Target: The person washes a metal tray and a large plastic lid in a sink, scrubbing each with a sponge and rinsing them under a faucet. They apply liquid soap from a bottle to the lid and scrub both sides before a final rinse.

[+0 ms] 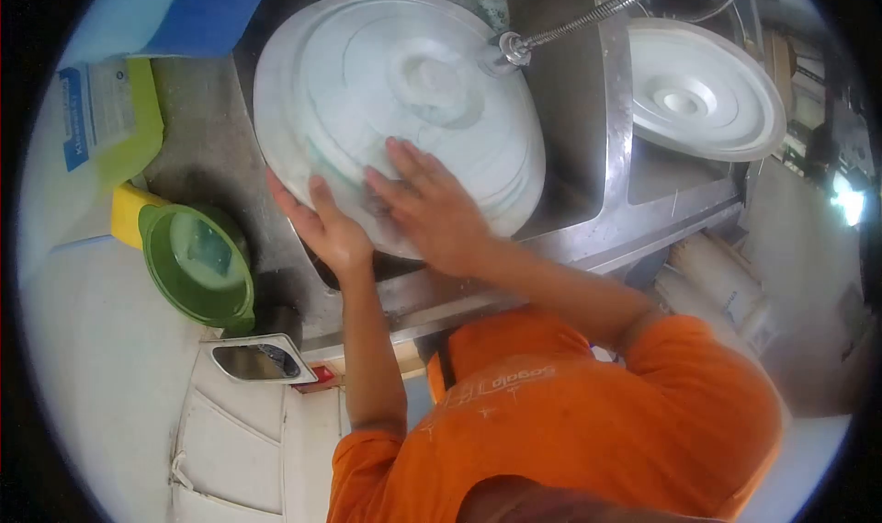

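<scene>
A large round white lid (358, 91) with a raised knob in its middle lies tilted across a metal sink basin, its surface wet and streaked. At the lid's near left edge is my left hand (333, 238), thumb over the top and fingers along the rim, holding it. My right hand (436, 212) rests flat on the near part of the lid, fingers stretched out and slightly apart. Whether anything lies under that palm is hidden. A spray head (505, 54) on a metal hose hangs over the lid's far right side.
A second white lid (735, 100) leans in the right basin. On the left stand a green pot (207, 293) with cloudy liquid, a yellow block (136, 212), a yellow-green labelled container (138, 123) and a blue container (207, 13). A metal-rimmed pan (297, 367) sits near the front edge.
</scene>
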A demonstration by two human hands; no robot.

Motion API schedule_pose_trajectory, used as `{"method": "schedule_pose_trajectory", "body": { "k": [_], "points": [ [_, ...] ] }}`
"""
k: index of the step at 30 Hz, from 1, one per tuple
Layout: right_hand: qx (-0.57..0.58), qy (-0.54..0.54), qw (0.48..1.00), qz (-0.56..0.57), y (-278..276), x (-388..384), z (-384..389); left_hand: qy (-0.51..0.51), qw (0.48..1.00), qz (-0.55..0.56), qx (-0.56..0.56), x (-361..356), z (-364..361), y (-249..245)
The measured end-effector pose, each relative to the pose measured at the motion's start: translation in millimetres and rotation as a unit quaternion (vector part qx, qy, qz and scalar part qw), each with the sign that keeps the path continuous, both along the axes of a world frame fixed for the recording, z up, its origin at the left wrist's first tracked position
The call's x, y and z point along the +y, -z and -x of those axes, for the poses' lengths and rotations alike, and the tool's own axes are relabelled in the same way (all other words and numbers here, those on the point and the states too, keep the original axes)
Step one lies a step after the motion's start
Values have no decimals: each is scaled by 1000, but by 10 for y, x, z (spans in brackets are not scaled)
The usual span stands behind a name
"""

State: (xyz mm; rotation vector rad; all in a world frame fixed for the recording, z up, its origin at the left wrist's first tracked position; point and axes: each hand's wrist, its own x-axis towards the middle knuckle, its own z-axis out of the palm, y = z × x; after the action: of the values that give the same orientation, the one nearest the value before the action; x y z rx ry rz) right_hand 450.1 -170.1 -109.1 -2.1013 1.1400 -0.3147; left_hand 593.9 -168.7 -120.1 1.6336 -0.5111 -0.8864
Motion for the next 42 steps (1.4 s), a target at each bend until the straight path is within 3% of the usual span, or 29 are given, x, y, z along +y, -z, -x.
{"method": "schedule_pose_trajectory", "body": {
  "k": [3, 4, 5, 7, 8, 10, 12, 14, 16, 18, 21, 22, 24, 26, 28, 30, 32, 35, 38, 41, 42],
  "points": [
    [89, 32, 996, -10, 328, 95, 580, 25, 997, 4, -74, 3, -15, 23],
    [36, 90, 995, -36, 667, 188, 1018, 15, 997, 6, -70, 18, -8, 39],
    [106, 189, 952, -217, 839, 153, 1308, 4, 998, 11, -67, 10, -4, 52],
    [285, 242, 897, -236, 1309, 37, 1567, 1, 998, 13, -58, 4, -3, 42],
    [286, 245, 896, -235, 1309, 56, 1504, -4, 999, 14, -49, -8, 13, 45],
    [248, 166, 952, -66, 1256, 124, 1157, -2, 999, 11, -38, -2, 19, 33],
    [111, 175, 975, -77, 617, 220, 639, -1, 1000, 1, -26, 16, 12, 36],
    [100, 152, 980, -76, 338, 258, 626, -2, 1000, -6, -13, 14, -11, 38],
    [82, 131, 985, -72, 408, 297, 806, 12, 1000, -1, -25, 41, -24, 68],
    [224, 135, 965, -14, 648, 187, 1237, 17, 999, 7, -38, 43, -47, 54],
    [319, 193, 926, -64, 398, 152, 1245, 10, 998, -25, -57, 0, 0, 26],
    [324, 192, 924, -67, 268, 201, 1160, -2, 1000, -8, -10, 2, 1, 23],
    [76, 264, 949, -154, 118, 282, 953, -15, 999, 11, 37, -9, 9, 41],
    [55, 282, 952, -102, 240, 340, 1004, -5, 1000, -12, -25, 13, -12, 40],
    [92, 389, 899, -180, 483, 94, 1291, -2, 999, -15, -31, 24, -22, 33],
    [193, 393, 883, -167, 1125, -157, 1709, 8, 999, -11, -35, 1, -10, 17],
    [218, 373, 891, -140, 1619, -589, 1855, -5, 999, -17, -34, -13, 17, -10],
    [282, 291, 906, -124, 1879, -882, 1869, -16, 1000, -19, 2, -28, 23, -48],
    [285, 284, 899, -175, 1543, -626, 1811, -22, 999, -24, -5, -18, 27, -39],
    [285, 218, 918, -169, 859, -175, 1576, -15, 1000, -16, -10, -19, 9, -23],
    [250, 232, 914, -219, 587, -102, 1432, -18, 1000, -17, -10, -19, 12, -17]
  ]
}}
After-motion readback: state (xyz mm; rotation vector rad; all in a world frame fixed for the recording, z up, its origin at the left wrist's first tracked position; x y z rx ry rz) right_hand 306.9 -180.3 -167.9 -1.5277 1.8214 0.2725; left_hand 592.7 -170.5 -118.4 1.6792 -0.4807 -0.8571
